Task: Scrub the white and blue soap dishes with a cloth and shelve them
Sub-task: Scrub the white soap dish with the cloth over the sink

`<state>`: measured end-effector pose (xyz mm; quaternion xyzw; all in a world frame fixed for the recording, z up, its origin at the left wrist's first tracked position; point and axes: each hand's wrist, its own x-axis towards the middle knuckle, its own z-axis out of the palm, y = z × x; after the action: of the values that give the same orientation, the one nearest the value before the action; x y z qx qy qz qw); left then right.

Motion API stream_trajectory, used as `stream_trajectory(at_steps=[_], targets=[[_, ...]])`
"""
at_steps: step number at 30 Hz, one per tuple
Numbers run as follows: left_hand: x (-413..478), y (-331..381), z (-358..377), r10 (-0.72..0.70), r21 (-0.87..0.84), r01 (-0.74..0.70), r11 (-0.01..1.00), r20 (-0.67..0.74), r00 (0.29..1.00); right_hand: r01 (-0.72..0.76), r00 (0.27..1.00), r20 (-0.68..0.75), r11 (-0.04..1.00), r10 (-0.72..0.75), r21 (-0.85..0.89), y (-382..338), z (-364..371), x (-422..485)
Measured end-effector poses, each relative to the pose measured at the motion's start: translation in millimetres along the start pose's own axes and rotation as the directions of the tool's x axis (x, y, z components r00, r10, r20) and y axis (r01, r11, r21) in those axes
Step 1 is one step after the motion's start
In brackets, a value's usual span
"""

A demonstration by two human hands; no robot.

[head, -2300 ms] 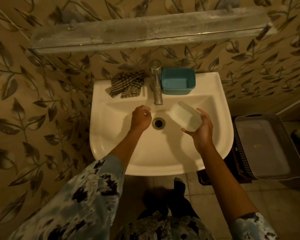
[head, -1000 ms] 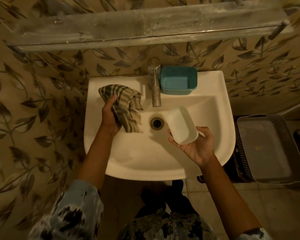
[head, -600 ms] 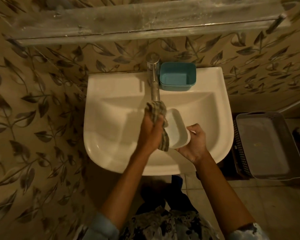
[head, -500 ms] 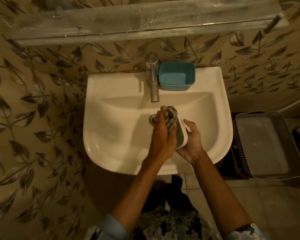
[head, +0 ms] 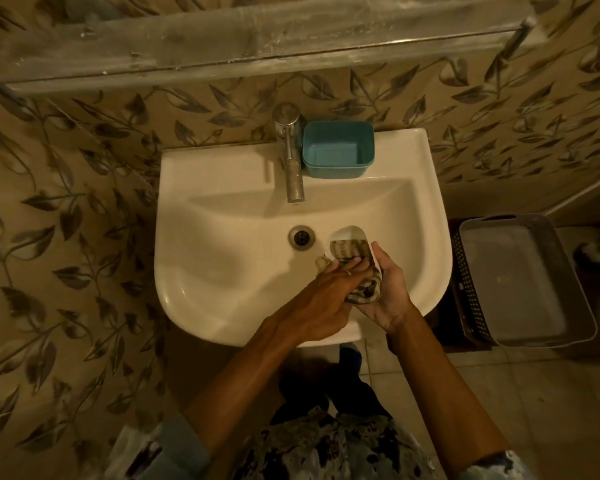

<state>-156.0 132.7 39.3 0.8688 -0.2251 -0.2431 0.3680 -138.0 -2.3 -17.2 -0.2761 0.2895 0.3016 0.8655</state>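
Over the right side of the white sink [head: 194, 258], my right hand [head: 388, 289] cups the white soap dish [head: 347, 233] from below and from the right. The striped cloth [head: 349, 249] is stuffed inside the dish, and a fold of it hangs out at the near end. My left hand [head: 323, 296] grips the cloth and presses it into the dish. The blue soap dish [head: 338, 148] stands upright on the sink's back ledge, just right of the tap [head: 290, 157]. A long grey shelf [head: 257, 39] runs along the wall above the sink.
The drain [head: 302, 237] lies just left of the white dish. A grey plastic basket [head: 520, 282] sits on a dark crate on the floor to the right of the sink. Leaf-patterned tiles cover the wall.
My left hand took the cloth from the sink's left ledge and brought it to the white dish. The cloth now sits deeper inside the dish, and both hands have shifted right and nearer.
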Motion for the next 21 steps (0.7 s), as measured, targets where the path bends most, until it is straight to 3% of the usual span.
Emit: stream_trajectory(at_steps=[5, 7, 11, 14, 21], targets=[[17, -12, -12, 0.112, 0.351, -0.152, 0.924, 0.132, 0.985, 0.022, 0.999, -0.040, 1.000, -0.021, 0.011, -3, 2, 0], [27, -17, -16, 0.143, 0.516, -0.189, 0.836, 0.129, 0.981, 0.028, 0.999, -0.037, 0.999, -0.027, 0.021, -4, 3, 1], [37, -22, -22, 0.074, 0.752, -0.132, 0.645, 0.109, 0.991, 0.008, 0.999, -0.037, 1.000, -0.007, 0.029, 0, 5, 0], [34, -21, -19, 0.054, 0.788, -0.080, 0.610, 0.059, 0.997, 0.027, 0.999, -0.036, 0.999, -0.027, -0.018, -5, 4, -3], [23, -16, -2, -0.147, 0.700, 0.101, 0.707, 0.006, 0.989, 0.051, 0.996, -0.064, 0.986, -0.061, -0.158, -6, 4, 0]])
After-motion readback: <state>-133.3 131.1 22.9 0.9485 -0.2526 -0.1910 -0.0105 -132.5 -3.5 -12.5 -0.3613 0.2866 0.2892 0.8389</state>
